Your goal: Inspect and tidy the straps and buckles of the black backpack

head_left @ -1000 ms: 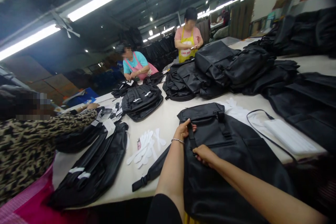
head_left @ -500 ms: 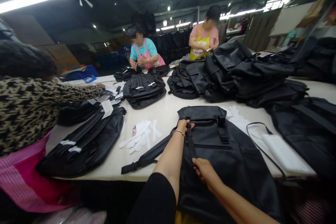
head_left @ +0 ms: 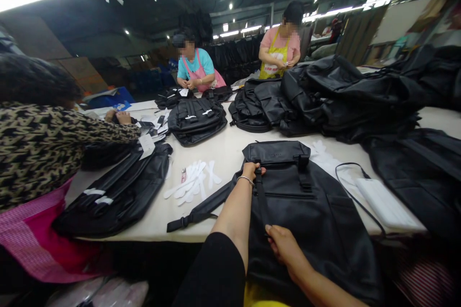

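Note:
A black backpack (head_left: 317, 206) lies flat on the white table (head_left: 230, 153) in front of me, its flap end pointing away. My left hand (head_left: 250, 171) is closed on the upper end of a black strap (head_left: 261, 201) that runs down the bag's front, near the flap. My right hand (head_left: 284, 244) pinches the same strap lower down, near the table's front edge, and the strap is stretched straight between both hands. A second strap with a buckle (head_left: 304, 175) lies parallel to the right. A loose webbing strap (head_left: 201, 211) trails off the bag to the left.
White paper strips (head_left: 194, 182) lie left of the bag. More black backpacks (head_left: 196, 122) are stacked across the table and at the right. A person in a patterned sleeve (head_left: 54, 144) works at the left; two people in aprons stand at the far side. A white packet (head_left: 385, 204) lies right.
My right hand has slid down the strap toward me, from mid-bag to near the table's front edge. My left hand has stayed at the strap's top. The view has shifted slightly.

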The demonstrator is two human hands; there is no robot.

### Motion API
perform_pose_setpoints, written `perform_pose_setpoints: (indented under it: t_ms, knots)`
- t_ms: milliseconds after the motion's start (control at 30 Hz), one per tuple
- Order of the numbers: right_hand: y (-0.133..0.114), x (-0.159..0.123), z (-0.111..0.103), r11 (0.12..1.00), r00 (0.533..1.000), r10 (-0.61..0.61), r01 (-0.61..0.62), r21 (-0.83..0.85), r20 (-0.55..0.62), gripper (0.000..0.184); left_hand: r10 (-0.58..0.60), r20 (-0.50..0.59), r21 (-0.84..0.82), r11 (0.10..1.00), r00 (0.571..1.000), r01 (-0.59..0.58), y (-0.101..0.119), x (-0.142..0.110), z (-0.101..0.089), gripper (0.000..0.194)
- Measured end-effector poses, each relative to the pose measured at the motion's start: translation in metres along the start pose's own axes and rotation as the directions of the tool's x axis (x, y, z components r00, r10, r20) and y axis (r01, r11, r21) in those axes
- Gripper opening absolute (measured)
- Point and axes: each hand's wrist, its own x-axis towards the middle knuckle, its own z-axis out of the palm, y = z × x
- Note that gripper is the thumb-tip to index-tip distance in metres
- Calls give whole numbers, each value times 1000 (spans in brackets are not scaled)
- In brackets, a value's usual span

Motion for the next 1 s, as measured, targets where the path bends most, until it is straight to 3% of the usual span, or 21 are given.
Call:
perform_pose_setpoints:
  t_ms: [67, 200, 300, 367, 400, 467, 533, 567, 633, 700, 800, 900, 1000]
  knots:
    - [5, 1, -1, 998, 1000, -8, 8, -61, 3, 31, 41, -30, 31, 999, 999, -40, -1, -4, 1, 26]
    - [19, 12, -3, 923, 997, 0, 27, -383, 71, 33, 148, -93, 125, 983, 985, -136, -6, -9, 7, 25]
    - [14, 20, -18, 868, 991, 14, 54, -493, 133, 36, 271, -131, 249, 940, 954, -233, -10, -17, 9, 19]
    - [-4, 22, -41, 786, 988, -96, 148, -600, 118, 40, 383, -150, 356, 881, 912, -311, -12, -27, 8, 16]
    - [-16, 23, -56, 697, 978, -195, 193, -691, 76, 41, 446, -158, 409, 842, 881, -352, -12, -33, 7, 15]
    - [-41, 30, -88, 480, 898, -431, 146, -865, -89, 39, 563, -167, 500, 756, 809, -423, -13, -46, 6, 21]
    - [-61, 42, -117, 401, 798, -544, -22, -916, -258, 36, 648, -145, 551, 681, 748, -483, -14, -57, 11, 31]
    - [-68, 50, -126, 398, 775, -548, -87, -913, -313, 37, 670, -117, 556, 656, 733, -511, -16, -61, 17, 33]
    - [-76, 66, -136, 411, 783, -507, -147, -899, -360, 41, 665, -34, 532, 644, 746, -550, -22, -64, 33, 29]
    - [-77, 80, -135, 434, 807, -468, -144, -889, -359, 39, 595, 61, 484, 684, 801, -546, -30, -61, 54, 20]
    - [-76, 87, -129, 461, 810, -469, -115, -880, -352, 29, 412, 150, 396, 808, 899, -436, -40, -50, 87, 19]
    - [-75, 79, -133, 476, 821, -461, -91, -875, -336, 24, 231, 147, 309, 913, 962, -267, -45, -37, 114, 27]
    - [-74, 63, -140, 491, 832, -450, -73, -868, -324, 24, 120, 95, 223, 965, 988, -139, -45, -29, 133, 27]
